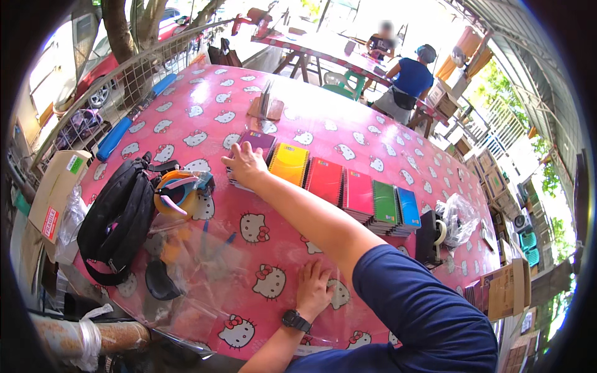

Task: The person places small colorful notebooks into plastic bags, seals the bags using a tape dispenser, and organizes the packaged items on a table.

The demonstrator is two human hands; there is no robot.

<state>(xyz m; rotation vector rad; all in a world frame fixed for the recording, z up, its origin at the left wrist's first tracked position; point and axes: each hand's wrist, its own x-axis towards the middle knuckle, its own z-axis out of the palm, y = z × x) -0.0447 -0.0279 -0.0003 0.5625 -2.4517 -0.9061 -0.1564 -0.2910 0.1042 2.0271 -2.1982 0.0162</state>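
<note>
A row of spiral notebook stacks crosses the middle of the table. From left to right come purple notebooks, yellow notebooks, red notebooks, pink notebooks, green notebooks and blue notebooks. My right hand reaches across to the purple stack, its bent fingers gripping the near left part; the hand covers some of that stack. Nearer to me, my left hand lies flat and empty on the pink tablecloth, a black watch on its wrist.
At left lie a black backpack, tape rolls and clear plastic film. A black tape dispenser and crumpled plastic bag are right of the notebooks. Cardboard boxes flank the table; two people sit beyond.
</note>
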